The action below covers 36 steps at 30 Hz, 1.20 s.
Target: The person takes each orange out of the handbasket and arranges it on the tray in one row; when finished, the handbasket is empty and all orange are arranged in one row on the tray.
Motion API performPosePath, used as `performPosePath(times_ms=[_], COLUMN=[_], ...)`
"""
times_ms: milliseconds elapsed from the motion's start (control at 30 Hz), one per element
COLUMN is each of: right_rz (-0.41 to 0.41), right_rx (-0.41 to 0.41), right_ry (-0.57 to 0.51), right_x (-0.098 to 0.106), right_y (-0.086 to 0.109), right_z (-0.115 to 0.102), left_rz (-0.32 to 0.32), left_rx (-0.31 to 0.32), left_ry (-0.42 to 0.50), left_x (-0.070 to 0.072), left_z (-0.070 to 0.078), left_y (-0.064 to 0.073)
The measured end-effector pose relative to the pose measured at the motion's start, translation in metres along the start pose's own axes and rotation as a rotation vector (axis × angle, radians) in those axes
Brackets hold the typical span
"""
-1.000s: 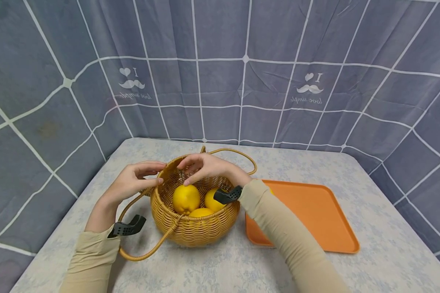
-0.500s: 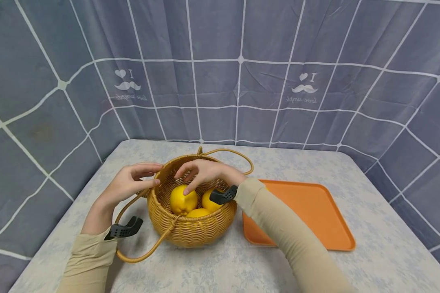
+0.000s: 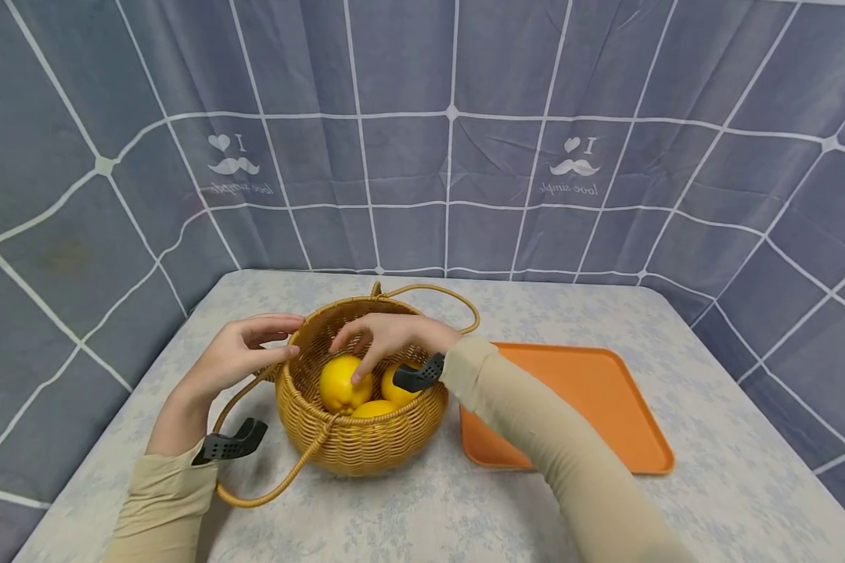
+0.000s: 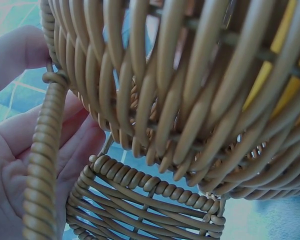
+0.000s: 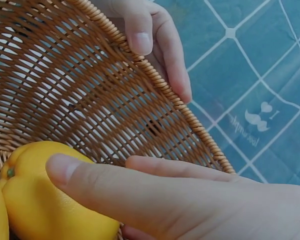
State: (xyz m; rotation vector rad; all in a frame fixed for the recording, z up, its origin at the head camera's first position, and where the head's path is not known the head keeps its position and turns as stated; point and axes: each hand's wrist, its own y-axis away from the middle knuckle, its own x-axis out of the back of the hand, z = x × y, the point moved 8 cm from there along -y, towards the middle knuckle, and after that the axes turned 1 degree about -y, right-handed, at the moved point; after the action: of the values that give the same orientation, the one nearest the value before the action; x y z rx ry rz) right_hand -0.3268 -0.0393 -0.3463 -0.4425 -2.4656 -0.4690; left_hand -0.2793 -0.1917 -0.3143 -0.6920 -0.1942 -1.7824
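Note:
A round wicker basket [image 3: 366, 450] holds several yellow lemons. Over the leftmost lemon [image 3: 338, 383] arches my right hand [image 3: 387, 335], its thumb laid on the fruit. In the right wrist view that lemon [image 5: 45, 200] shows a green stem spot; the thumb [image 5: 95, 182] overlaps it, and the index fingertip stands apart from its skin. My left hand [image 3: 235, 356] rests against the basket's left rim from outside, thumb and fingertips right at the edge. A wound handle [image 4: 42, 160] passes in front of its palm in the left wrist view.
An orange tray [image 3: 605, 414] lies right of the basket, partly behind the right sleeve [image 3: 535, 422]. One basket handle [image 3: 282, 485] loops out to the front left, the other [image 3: 458, 293] behind. A grid-patterned curtain [image 3: 408, 156] closes off the back.
My right hand has lowered a little into the basket, its thumb moving down the side of the leftmost lemon. The left hand stays at the rim. The whole view has shifted slightly.

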Motion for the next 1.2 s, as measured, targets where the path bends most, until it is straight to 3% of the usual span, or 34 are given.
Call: performPosePath(times_ms=[533,700,1200], right_rz=[-0.069,-0.079,-0.079], right_rx=[-0.067,-0.040,-0.046], right_ry=[0.084,0.096,0.057], right_x=[-0.0074,-0.0085,-0.0088], right_y=[-0.0007,-0.0013,0.0002], right_z=[0.0044,0.0031,0.0031], left_rz=[0.008,0.006,0.004], left_rx=[-0.003,-0.004,-0.007], left_ry=[-0.011,-0.007,-0.007], left_x=[0.0006,0.0000,-0.0005], left_z=[0.0015,0.0019,0.0023], left_y=[0.0001,0.0003,0.0007])
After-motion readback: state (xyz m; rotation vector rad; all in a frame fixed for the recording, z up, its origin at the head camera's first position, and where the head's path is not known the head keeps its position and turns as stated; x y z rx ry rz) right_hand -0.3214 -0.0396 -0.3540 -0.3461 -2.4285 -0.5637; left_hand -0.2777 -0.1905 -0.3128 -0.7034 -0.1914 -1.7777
